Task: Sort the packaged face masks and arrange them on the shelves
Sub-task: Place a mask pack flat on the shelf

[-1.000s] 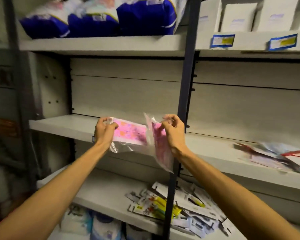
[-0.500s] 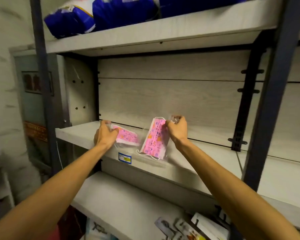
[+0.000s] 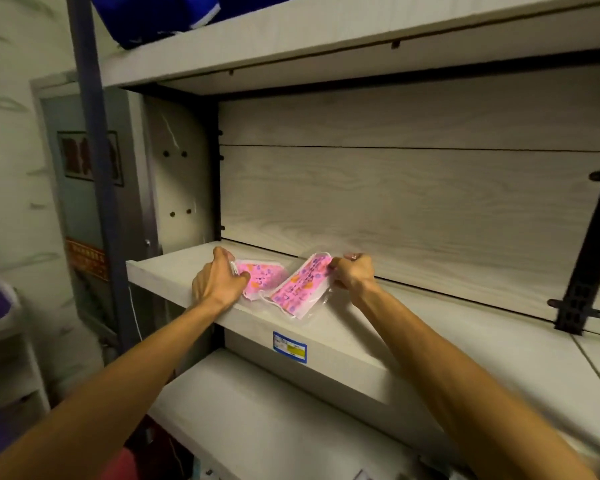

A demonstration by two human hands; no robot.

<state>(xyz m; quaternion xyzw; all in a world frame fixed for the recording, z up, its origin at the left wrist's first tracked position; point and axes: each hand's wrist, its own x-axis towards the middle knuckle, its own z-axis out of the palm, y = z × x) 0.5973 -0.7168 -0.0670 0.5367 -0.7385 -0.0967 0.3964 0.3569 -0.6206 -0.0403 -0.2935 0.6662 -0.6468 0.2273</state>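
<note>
Both hands [image 3: 219, 284] [image 3: 352, 274] pinch crinkly clear-wrapped pink masks [image 3: 297, 289] on woodgrain shelf [image 3: 174, 271].

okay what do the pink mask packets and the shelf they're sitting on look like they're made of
Mask packets, left and right: likely pleated nonwoven fabric with white ear loops, inside clear glossy plastic film that glints at the edges. Shelf: pale matte board with printed wood grain, probably laminate; its core is not visible.
</note>
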